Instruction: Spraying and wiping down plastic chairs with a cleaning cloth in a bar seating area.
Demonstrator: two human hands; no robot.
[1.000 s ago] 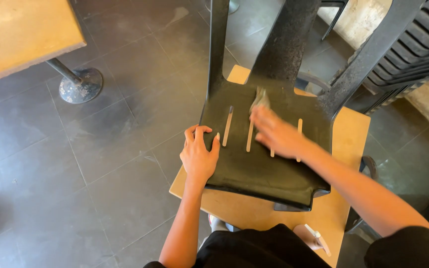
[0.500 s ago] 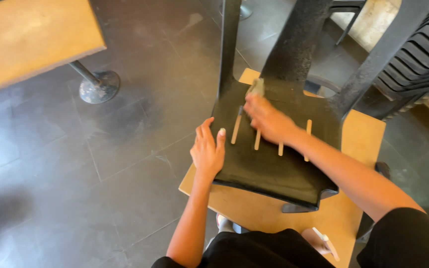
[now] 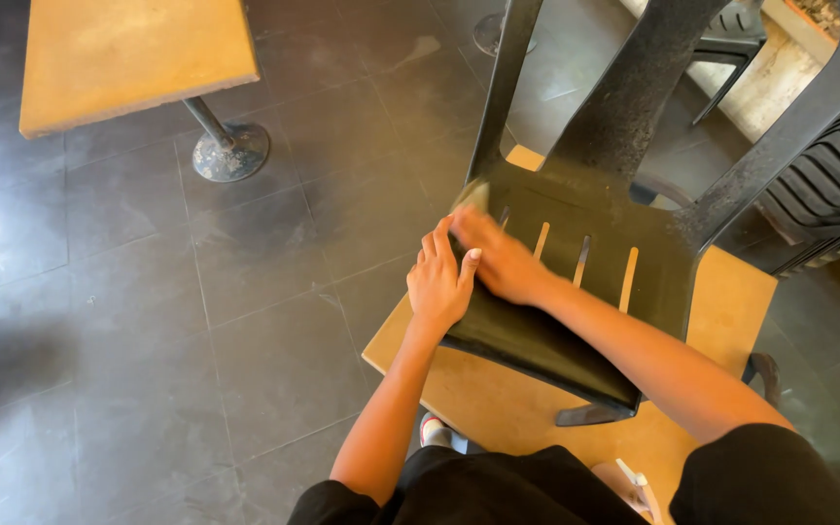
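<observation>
A black plastic chair (image 3: 576, 292) sits on the tabletop (image 3: 731, 301), right of frame centre. Left hand (image 3: 439, 282) lies flat, open on the seat's edge; right hand (image 3: 498, 258) presses a small cloth (image 3: 473, 197). The chair looks stiff, light and slick; seat rim and legs offer grips.

A chair (image 3: 576, 282) lay upturned on the bench (image 3: 731, 301), legs pointing away. The left hand (image 3: 439, 282) rested on its near-left edge, the right hand (image 3: 498, 258) just beside it, touching. A second bench (image 3: 128, 53) stood far left on the floor (image 3: 148, 340)
</observation>
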